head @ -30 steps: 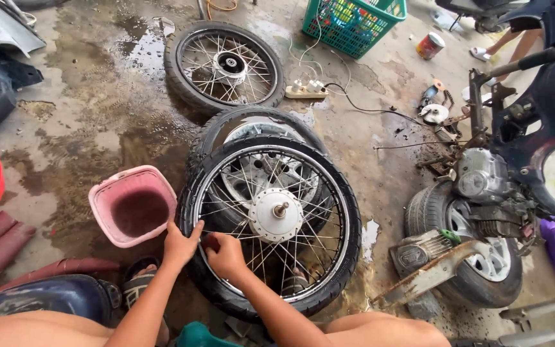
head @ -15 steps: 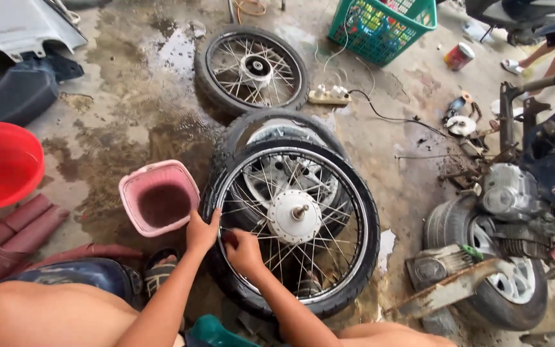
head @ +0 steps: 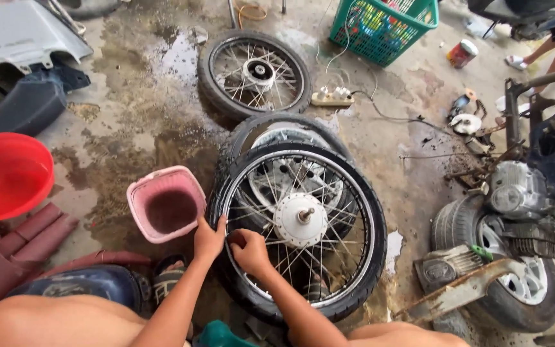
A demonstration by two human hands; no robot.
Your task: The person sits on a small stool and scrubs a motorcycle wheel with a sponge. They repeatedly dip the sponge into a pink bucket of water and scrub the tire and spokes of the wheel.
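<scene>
A spoked motorcycle wheel with a black tyre (head: 367,212) lies flat on top of another tyre (head: 261,125) in front of me. Its white hub (head: 300,220) points up. My left hand (head: 208,239) presses on the tyre's near left edge at the rim. My right hand (head: 249,252) sits just inside the rim, fingers curled among the spokes; whether it grips a spoke or a small tool I cannot tell.
A pink bucket (head: 166,203) of dark water stands left of the wheel. A red basin (head: 6,175) is farther left. Another spoked wheel (head: 254,74), a power strip (head: 332,97), a green basket (head: 383,22), and a partly stripped motorcycle (head: 521,212) surround the wet concrete floor.
The view has shifted, so the wheel sits more to the right and lower in frame. Both hands stay at the wheel's near left rim, barely moved.
</scene>
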